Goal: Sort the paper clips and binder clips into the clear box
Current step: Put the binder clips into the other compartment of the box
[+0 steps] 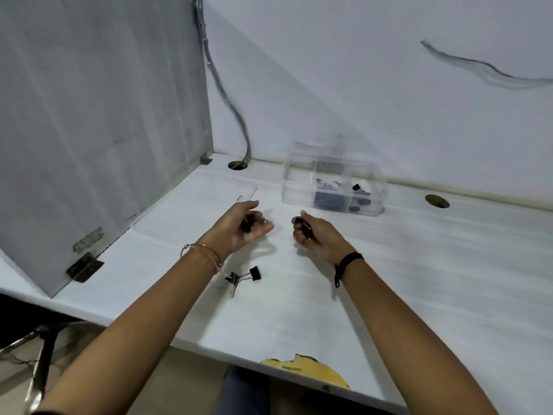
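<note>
The clear box (pixel 302 187) stands open at the back of the white desk, with clips lying in its right-hand compartments. My left hand (pixel 244 227) is palm up in front of it, cupping a few black binder clips (pixel 247 225). My right hand (pixel 309 235) hovers a hand's width to the right, fingers curled on a black binder clip (pixel 302 223). Two more black binder clips (pixel 244 277) with silver handles lie on the desk just below my left wrist.
The box's clear lid (pixel 203 199) lies flat to the left of the box. A grey partition (pixel 98 115) walls off the left side. Cable holes (pixel 437 201) sit at the back edge, one (pixel 238 165) with a cable. The desk's front edge is chipped (pixel 308 369).
</note>
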